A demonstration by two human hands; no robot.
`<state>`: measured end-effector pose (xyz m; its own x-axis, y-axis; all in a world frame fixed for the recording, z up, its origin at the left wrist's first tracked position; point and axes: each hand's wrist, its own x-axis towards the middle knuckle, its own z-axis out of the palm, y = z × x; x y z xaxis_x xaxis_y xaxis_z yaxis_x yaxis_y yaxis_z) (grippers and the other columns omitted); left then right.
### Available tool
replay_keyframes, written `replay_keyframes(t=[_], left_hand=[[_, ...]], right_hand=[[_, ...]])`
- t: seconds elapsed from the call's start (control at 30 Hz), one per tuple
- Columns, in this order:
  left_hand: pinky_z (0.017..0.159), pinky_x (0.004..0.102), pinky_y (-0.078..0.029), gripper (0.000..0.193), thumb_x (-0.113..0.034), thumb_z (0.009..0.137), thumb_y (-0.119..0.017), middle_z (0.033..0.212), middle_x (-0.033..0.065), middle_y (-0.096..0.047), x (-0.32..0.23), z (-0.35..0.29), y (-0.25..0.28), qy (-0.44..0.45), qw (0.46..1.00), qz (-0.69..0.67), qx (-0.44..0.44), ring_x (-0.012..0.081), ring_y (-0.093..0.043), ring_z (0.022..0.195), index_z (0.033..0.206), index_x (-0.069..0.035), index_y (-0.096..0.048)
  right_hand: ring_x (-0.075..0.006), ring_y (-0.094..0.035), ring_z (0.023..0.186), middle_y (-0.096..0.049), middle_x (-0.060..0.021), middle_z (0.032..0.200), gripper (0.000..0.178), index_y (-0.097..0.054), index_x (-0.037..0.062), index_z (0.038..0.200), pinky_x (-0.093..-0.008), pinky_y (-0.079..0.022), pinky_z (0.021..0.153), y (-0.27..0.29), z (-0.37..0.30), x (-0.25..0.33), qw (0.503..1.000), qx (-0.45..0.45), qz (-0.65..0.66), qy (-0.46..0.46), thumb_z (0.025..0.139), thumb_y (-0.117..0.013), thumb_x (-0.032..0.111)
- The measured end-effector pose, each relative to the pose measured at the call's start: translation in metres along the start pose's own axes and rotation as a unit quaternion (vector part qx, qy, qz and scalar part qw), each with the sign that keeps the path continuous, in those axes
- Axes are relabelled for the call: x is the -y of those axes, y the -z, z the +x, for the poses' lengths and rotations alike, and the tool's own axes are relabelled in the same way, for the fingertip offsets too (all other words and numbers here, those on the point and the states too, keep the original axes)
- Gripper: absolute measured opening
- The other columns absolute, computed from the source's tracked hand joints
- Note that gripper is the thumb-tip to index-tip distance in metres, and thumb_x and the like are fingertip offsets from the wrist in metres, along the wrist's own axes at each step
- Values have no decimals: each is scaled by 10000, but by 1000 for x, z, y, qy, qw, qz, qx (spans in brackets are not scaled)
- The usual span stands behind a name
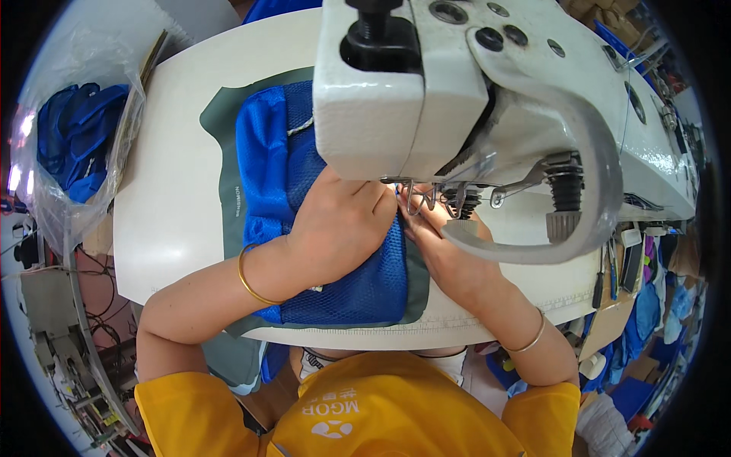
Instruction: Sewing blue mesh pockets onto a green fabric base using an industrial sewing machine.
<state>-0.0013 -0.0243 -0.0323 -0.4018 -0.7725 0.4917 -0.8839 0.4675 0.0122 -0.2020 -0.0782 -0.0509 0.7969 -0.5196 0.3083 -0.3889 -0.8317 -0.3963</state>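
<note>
A bright blue mesh fabric piece (373, 286) with a smoother blue strip along its left side lies on a grey-green fabric sheet (222, 179), partly under the white sewing machine head (369, 129). My left hand (343, 221) rests on the mesh with its fingers curled in, gripping the fabric close to the lit needle area. On the other side, my right hand (461, 263) has its thumb and fingertips closed at the fabric's right edge; the machine's front parts hide some of its fingers. A white cord (301, 126) lies on the blue piece.
A curved clear guard (601, 190) and a tension knob (565, 227) overhang my right hand. The pale sewing table (171, 228) has a ruler scale along its near edge. At left hangs a clear plastic bag (114, 164) of blue pieces; tools (613, 270) sit at right.
</note>
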Motion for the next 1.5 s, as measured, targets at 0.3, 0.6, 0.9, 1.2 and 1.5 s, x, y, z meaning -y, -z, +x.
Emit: replay_keyframes(t=[0.3, 0.6, 0.9, 1.2, 1.5], left_hand=[[796, 425, -510, 143, -127, 774, -652, 808, 152, -644, 10, 18, 41, 52, 988, -54, 135, 328, -641, 851, 781, 16, -649], [877, 452, -513, 231, -169, 932, -638, 1003, 192, -693, 46, 33, 73, 24, 959, -160, 231, 395, -640, 971, 1084, -6, -698], [684, 449, -538, 273, -138, 835, -736, 891, 207, -691, 25, 10, 41, 51, 958, -196, 202, 405, -658, 768, 1071, -3, -706], [667, 444, -534, 136, -67, 857, -695, 783, 210, -679, 23, -10, 2, 91, 977, -176, 77, 390, -663, 728, 977, -13, -728], [616, 334, -523, 126, -99, 893, -695, 767, 146, -719, 31, -20, 2, 345, 866, -355, 73, 218, -686, 666, 955, 4, -733]], right_hand=[[-271, -655, 1030, -661, -109, 1179, 355, -688, 9, 1161, -389, -537, 891, 6, -8, 30, 991, -69, 8, 116, 823, -723, 114], [-259, -613, 981, -650, -80, 954, 274, -718, 44, 940, -431, -464, 1023, 10, -8, 51, 986, 33, 116, 119, 784, -756, 266], [-233, -599, 849, -566, -73, 785, 112, -651, 59, 821, -400, -498, 923, 81, -17, -4, 990, 91, -89, 69, 821, -695, 162], [-316, -659, 810, -634, -144, 828, 247, -644, -11, 951, -405, -536, 660, 50, 15, 26, 987, -5, 21, -157, 835, -689, 202], [-362, -672, 780, -672, -205, 817, 229, -639, -29, 809, -428, -542, 691, 38, 34, 25, 864, 101, 333, -365, 818, -657, 199]])
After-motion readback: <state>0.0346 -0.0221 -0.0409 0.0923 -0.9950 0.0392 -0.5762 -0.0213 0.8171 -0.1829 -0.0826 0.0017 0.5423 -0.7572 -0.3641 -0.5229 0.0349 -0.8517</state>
